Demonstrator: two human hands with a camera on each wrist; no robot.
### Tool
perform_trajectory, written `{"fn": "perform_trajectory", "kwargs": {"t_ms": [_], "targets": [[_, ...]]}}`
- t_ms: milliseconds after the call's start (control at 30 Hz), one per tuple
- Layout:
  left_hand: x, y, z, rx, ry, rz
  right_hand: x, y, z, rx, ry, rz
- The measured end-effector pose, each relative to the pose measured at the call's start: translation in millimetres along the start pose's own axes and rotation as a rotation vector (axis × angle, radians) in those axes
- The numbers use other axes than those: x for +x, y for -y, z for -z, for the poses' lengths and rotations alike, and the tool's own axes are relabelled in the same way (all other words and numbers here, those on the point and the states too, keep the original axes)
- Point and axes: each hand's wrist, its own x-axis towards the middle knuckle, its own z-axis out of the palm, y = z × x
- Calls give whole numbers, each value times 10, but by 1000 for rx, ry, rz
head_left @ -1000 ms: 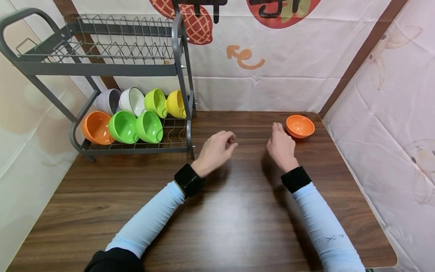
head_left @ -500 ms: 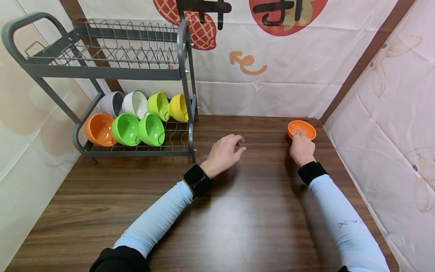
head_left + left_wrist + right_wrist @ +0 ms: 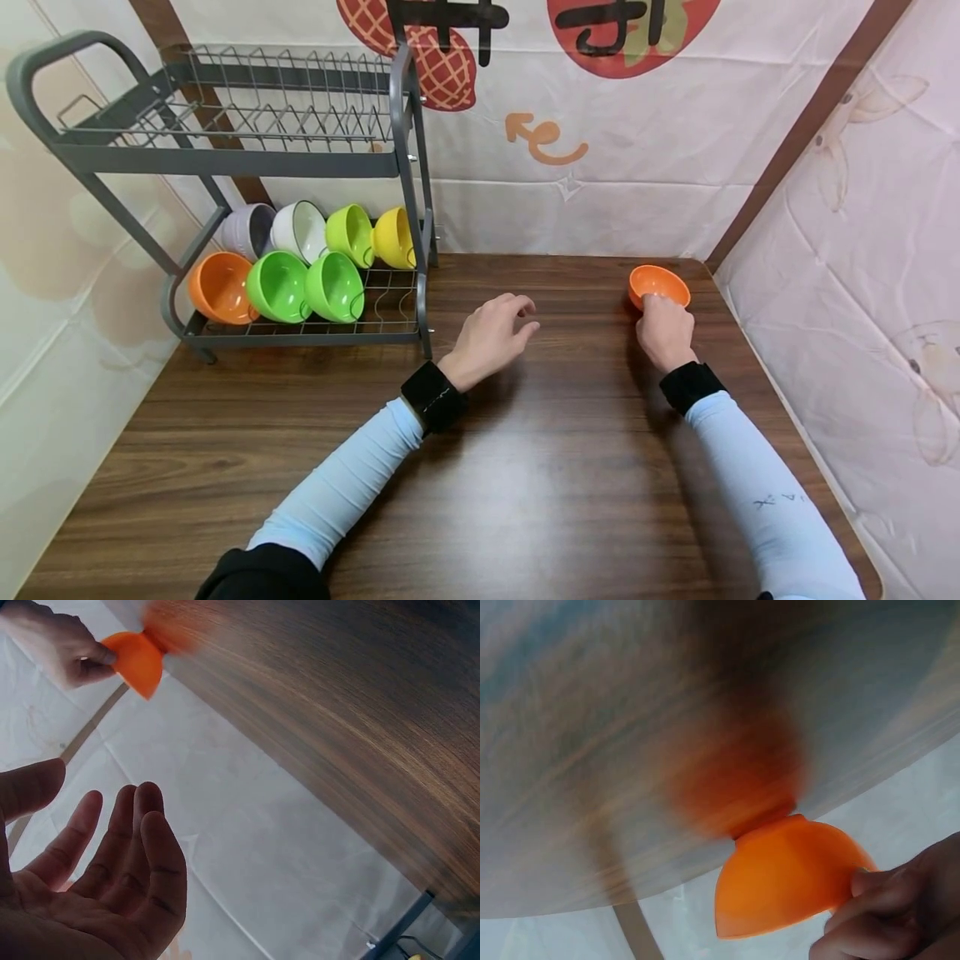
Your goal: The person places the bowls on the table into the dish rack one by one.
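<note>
At the back right of the table, my right hand (image 3: 666,333) pinches the near rim of an orange bowl (image 3: 658,282). In the right wrist view the thumb and curled fingers (image 3: 877,904) grip the edge of that bowl (image 3: 787,877), with its blurred reflection on the tabletop. My left hand (image 3: 491,340) hovers over the table between the rack and the bowl, holding nothing. Its fingers (image 3: 161,870) are loosely bent and apart from the thumb in the left wrist view, where the right hand with the bowl (image 3: 135,660) also shows.
A dark grey two-tier dish rack (image 3: 225,162) stands at the left. Its lower shelf bears several tilted bowls: an orange one (image 3: 222,287), two green ones (image 3: 277,286), and a back row with a white one (image 3: 300,232) and a yellow one (image 3: 393,239). Fabric walls (image 3: 637,208) border the table.
My right hand has moved right to the orange bowl and taken hold of its rim; the bowl has since shifted slightly left. The left hand has moved a little to the right.
</note>
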Motion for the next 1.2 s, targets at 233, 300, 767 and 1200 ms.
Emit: {"fn": "perform_trajectory", "kwargs": {"t_ms": [233, 300, 767, 1200], "targets": [[-22, 33, -4, -20, -4, 9, -218, 284, 4, 59, -80, 40], [-23, 42, -9, -24, -6, 6, -269, 385, 31, 75, -96, 58], [50, 34, 22, -85, -44, -17, -420, 838, 273, 163, -205, 135], [46, 12, 43, -114, -73, -9, -566, 1210, 385, 251, -262, 182]]}}
